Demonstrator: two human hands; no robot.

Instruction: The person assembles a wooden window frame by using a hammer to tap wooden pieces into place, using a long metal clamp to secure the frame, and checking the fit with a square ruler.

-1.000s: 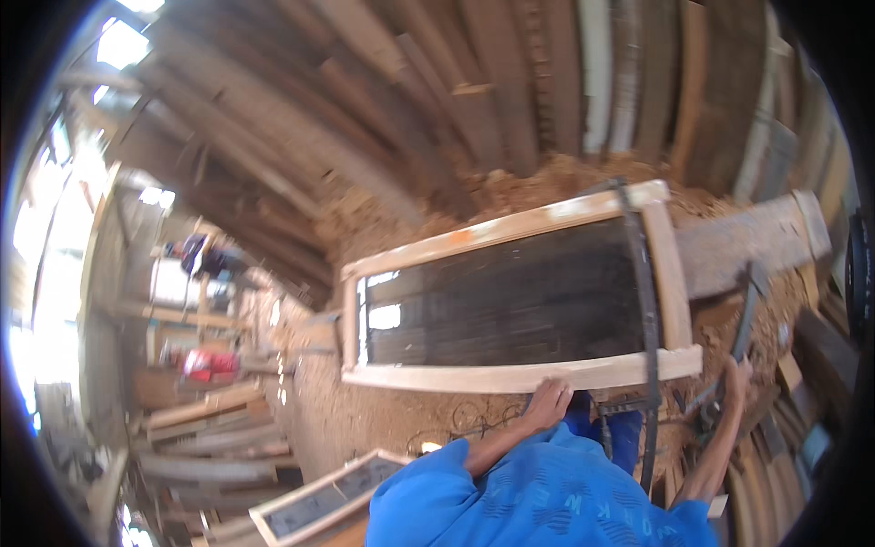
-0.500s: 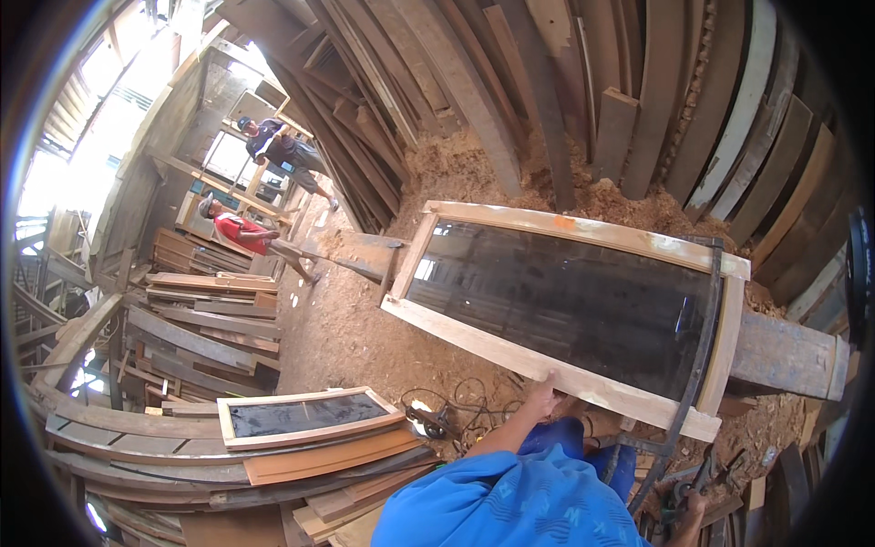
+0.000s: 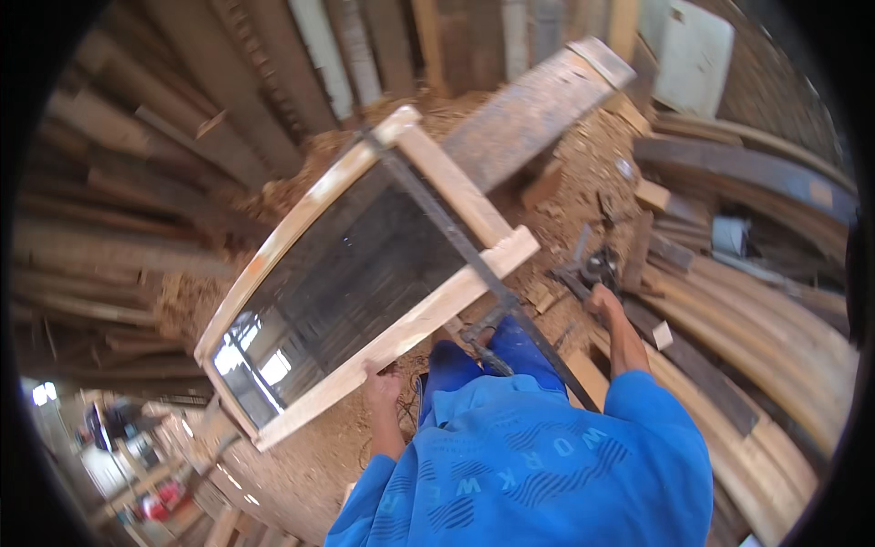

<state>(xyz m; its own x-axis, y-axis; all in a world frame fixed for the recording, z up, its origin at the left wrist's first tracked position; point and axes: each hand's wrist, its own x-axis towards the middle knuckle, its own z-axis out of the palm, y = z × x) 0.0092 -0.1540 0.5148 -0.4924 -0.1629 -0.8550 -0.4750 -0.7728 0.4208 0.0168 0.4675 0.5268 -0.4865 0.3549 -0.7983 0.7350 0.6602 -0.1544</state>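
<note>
A pale wooden frame (image 3: 401, 326) around a dark glass panel (image 3: 355, 260) lies in front of me, raised above the ground. Across its right end runs a long dark metal bar clamp (image 3: 433, 211), which reaches past the near rail toward my legs. My left hand (image 3: 383, 387) is closed on the near rail, thumb on top and its other fingers partly hidden beneath. Out to the right, my right hand (image 3: 605, 303) is closed at the end of a dark tool (image 3: 597, 269) low among the wood pieces. Blur hides what kind of tool it is.
A worn thick plank (image 3: 538, 109) sticks out beyond the frame's right end. Boards (image 3: 273, 77) lean in rows behind it. Stacked timber (image 3: 729, 365) lies at my right. Sawdust and shavings (image 3: 314, 483) cover the ground. A person in red (image 3: 164, 501) is at the lower left.
The view has swung to the right, so the frame now appears tilted and farther left. My right hand shows farther forward beside the dark tool. My left hand stays on the near rail.
</note>
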